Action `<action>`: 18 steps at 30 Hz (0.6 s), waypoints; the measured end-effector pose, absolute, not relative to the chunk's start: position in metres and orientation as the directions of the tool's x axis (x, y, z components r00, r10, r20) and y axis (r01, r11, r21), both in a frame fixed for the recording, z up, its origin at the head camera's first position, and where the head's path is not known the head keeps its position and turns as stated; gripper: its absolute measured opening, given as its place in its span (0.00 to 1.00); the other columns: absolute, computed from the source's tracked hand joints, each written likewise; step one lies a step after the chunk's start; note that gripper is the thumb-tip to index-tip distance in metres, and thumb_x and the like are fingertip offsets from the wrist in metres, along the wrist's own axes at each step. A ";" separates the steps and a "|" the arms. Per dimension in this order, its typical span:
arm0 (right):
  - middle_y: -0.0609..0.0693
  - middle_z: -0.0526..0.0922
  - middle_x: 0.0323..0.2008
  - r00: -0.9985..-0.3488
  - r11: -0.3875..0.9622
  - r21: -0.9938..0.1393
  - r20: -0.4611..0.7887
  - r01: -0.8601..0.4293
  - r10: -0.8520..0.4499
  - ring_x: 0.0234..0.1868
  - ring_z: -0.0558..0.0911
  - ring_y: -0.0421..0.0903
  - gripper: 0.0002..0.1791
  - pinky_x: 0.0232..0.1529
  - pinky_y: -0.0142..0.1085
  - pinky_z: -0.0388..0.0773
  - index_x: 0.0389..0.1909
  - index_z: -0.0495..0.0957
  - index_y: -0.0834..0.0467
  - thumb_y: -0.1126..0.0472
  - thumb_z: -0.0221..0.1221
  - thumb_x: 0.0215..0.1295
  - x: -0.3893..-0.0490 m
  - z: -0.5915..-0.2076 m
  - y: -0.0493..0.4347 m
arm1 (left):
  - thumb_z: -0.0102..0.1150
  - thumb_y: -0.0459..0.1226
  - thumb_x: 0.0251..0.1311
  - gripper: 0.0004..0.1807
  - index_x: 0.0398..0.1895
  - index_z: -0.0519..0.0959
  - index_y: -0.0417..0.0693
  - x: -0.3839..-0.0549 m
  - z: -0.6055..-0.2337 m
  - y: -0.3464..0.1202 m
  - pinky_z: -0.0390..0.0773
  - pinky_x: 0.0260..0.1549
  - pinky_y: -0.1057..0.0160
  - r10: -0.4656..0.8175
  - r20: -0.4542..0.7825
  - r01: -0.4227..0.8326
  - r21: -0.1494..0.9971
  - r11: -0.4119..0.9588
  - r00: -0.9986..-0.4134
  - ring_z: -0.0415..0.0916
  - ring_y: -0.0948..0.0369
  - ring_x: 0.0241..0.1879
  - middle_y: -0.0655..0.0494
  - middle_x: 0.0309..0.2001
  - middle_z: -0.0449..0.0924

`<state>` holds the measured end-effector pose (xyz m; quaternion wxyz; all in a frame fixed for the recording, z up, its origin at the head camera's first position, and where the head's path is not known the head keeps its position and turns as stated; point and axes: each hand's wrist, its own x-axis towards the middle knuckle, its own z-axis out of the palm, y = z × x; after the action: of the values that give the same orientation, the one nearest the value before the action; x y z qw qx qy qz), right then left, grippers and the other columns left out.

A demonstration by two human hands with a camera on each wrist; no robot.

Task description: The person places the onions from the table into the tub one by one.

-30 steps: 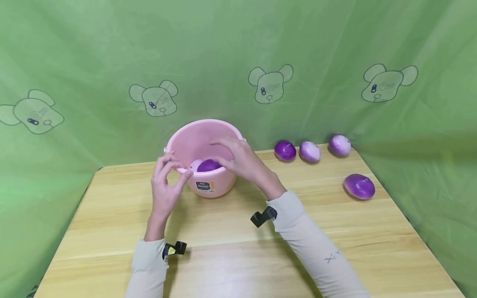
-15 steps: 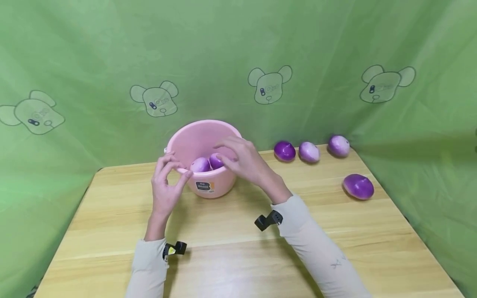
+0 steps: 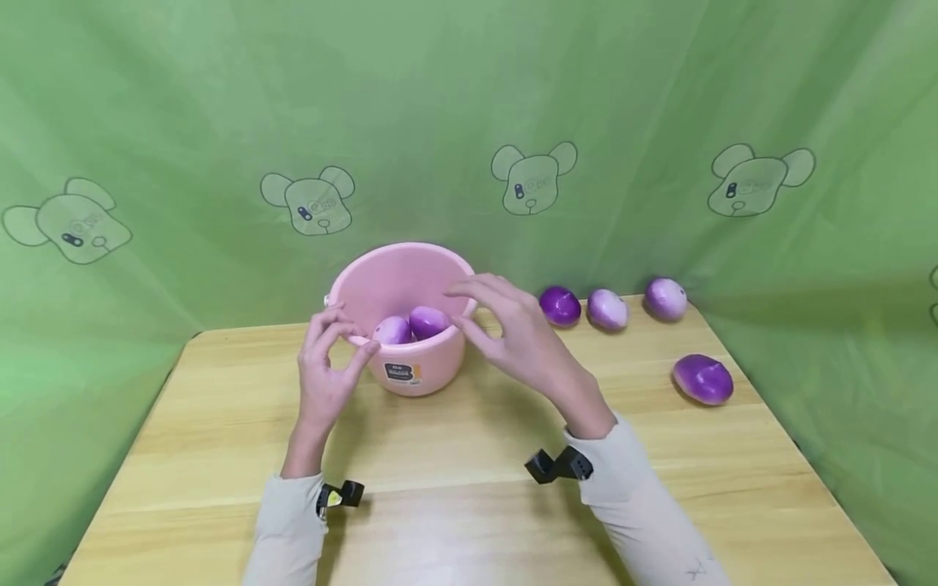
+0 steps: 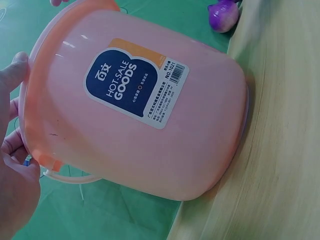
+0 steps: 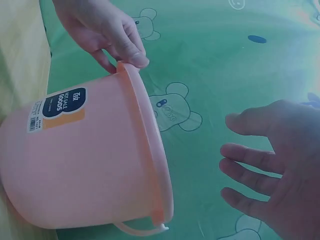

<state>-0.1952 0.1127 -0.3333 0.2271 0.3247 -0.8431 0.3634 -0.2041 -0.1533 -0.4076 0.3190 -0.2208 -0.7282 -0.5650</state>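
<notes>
A pink bucket (image 3: 432,370) with a label on its front stands upright on the wooden table. My left hand (image 3: 326,378) pinches the near left part of its rim between thumb and fingers. Inside lie two purple onions, a paler one (image 3: 392,330) on the left and a darker one (image 3: 428,322) beside it. At the right of the rim hovers my right hand (image 3: 523,338), fingers spread and holding nothing. In the right wrist view that right hand (image 5: 270,170) is apart from the bucket (image 5: 85,165). The bucket's lower interior is hidden by its front wall.
Three more onions stand along the back right of the table: a dark one (image 3: 560,307), a pale one (image 3: 607,310) and another pale one (image 3: 665,299). A flattish purple onion (image 3: 703,379) lies nearer the right edge. Green cloth (image 3: 410,106) hangs behind the table (image 3: 440,505).
My right hand lets go of the darker onion inside the bucket and draws back to the right, over the rim. The left hand keeps its place on the rim.
</notes>
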 end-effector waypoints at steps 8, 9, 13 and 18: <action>0.52 0.81 0.61 -0.669 0.539 -0.442 0.653 -0.717 -0.355 0.65 0.77 0.49 0.21 0.69 0.45 0.73 0.60 0.80 0.57 0.63 0.67 0.67 -0.182 -0.339 0.128 | 0.71 0.18 0.47 0.11 0.33 0.79 0.27 -0.204 -0.409 -0.157 0.55 0.74 0.39 -0.037 0.729 0.696 0.665 0.272 -0.683 0.65 0.30 0.65 0.30 0.46 0.75; 0.52 0.81 0.61 -0.671 0.546 -0.440 0.655 -0.713 -0.348 0.65 0.77 0.49 0.21 0.68 0.45 0.73 0.61 0.80 0.57 0.62 0.68 0.67 -0.179 -0.341 0.131 | 0.71 0.18 0.47 0.11 0.33 0.79 0.26 -0.204 -0.409 -0.157 0.55 0.74 0.38 -0.034 0.731 0.697 0.663 0.272 -0.682 0.65 0.29 0.65 0.30 0.46 0.75; 0.52 0.81 0.60 -0.667 0.568 -0.427 0.672 -0.704 -0.321 0.63 0.78 0.51 0.22 0.67 0.47 0.74 0.61 0.80 0.56 0.63 0.69 0.66 -0.167 -0.345 0.143 | 0.71 0.18 0.47 0.11 0.33 0.79 0.26 -0.200 -0.412 -0.154 0.56 0.74 0.37 -0.018 0.725 0.693 0.665 0.276 -0.688 0.65 0.29 0.65 0.31 0.46 0.75; 0.53 0.81 0.60 -0.659 0.575 -0.420 0.689 -0.703 -0.302 0.63 0.78 0.52 0.24 0.68 0.46 0.73 0.61 0.80 0.57 0.65 0.69 0.64 -0.163 -0.344 0.155 | 0.71 0.18 0.48 0.11 0.34 0.80 0.27 -0.203 -0.411 -0.153 0.56 0.74 0.38 -0.029 0.725 0.692 0.669 0.271 -0.689 0.64 0.29 0.65 0.33 0.46 0.75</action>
<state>-0.1630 0.1553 -0.3439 0.2850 0.2990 -0.8403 0.3512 -0.2032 -0.1528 -0.4107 0.3225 -0.2274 -0.7292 -0.5591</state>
